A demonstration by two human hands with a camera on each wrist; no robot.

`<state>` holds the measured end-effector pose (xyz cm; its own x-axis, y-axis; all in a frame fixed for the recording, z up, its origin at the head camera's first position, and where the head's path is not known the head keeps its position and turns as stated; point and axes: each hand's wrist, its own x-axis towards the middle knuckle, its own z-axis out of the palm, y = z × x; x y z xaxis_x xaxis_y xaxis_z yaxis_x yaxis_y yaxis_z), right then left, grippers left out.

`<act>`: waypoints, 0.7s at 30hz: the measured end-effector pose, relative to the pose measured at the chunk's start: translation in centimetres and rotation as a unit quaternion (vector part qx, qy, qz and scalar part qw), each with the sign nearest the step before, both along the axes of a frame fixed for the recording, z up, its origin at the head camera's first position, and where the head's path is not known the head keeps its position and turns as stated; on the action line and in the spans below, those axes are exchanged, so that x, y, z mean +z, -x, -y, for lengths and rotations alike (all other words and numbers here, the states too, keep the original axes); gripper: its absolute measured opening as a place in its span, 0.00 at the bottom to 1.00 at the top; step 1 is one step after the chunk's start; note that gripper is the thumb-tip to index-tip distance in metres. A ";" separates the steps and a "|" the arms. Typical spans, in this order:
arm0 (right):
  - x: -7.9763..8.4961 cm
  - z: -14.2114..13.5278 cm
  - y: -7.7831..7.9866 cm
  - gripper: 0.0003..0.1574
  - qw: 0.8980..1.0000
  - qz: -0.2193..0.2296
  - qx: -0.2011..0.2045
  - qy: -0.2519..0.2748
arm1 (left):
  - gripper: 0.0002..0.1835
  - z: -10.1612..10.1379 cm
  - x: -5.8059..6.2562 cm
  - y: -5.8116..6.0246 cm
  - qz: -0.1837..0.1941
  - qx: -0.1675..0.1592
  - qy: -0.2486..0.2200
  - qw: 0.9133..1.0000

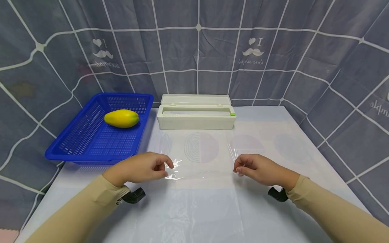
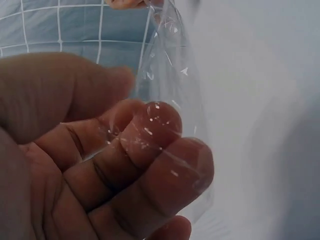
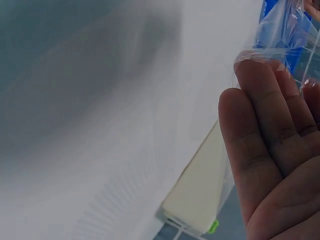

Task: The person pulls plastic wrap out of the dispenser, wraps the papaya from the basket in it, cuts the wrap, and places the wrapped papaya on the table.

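A clear sheet of cling film (image 1: 200, 172) stretches between my two hands above the white table. My left hand (image 1: 146, 167) holds its left end, with the thumb and curled fingers close together. In the left wrist view the film (image 2: 170, 65) lies across the fingertips (image 2: 192, 160). At the right end, my right hand (image 1: 261, 170) pinches the film's corner between thumb and fingers. The right wrist view shows film (image 3: 270, 52) gathered over the fingertips; the thumb is largely hidden there. Beyond the hands stands a white cling film dispenser box (image 1: 196, 122), its lid (image 1: 196, 99) raised.
A blue plastic basket (image 1: 67, 157) stands left of the box, near my left forearm. In it lies a yellow-green papaya-like fruit (image 1: 121, 118). A green slider (image 1: 232, 114) sits at the box's right end. Grey checked curtain (image 1: 179, 50) encloses the table (image 1: 209, 216) at back and sides.
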<state>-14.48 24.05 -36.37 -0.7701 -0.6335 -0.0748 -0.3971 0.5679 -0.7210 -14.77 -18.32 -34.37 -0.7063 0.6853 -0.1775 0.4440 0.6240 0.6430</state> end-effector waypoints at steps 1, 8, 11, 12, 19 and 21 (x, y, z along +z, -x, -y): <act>-0.1 0.0 0.0 0.04 1.000 0.003 -0.003 -0.002 | 0.12 0.0 -0.2 0.0 -0.001 0.000 0.000 1.000; -0.9 0.6 0.4 0.10 0.999 0.024 -0.029 -0.010 | 0.10 -0.4 -1.8 0.3 -0.004 0.024 0.014 1.000; -1.1 0.8 0.4 0.12 0.999 0.025 -0.037 -0.025 | 0.09 -0.5 -2.5 0.4 -0.012 0.031 0.025 0.999; -1.2 0.9 0.4 0.12 0.998 0.023 -0.039 -0.032 | 0.09 -0.6 -2.6 0.4 -0.013 0.035 0.030 0.999; -2.0 1.3 0.6 0.15 0.995 0.002 -0.047 -0.083 | 0.12 -1.0 -3.8 0.4 -0.031 0.047 0.066 0.996; -2.2 1.4 0.6 0.16 0.994 -0.017 -0.042 -0.099 | 0.14 -1.0 -4.1 0.5 -0.040 0.049 0.074 0.995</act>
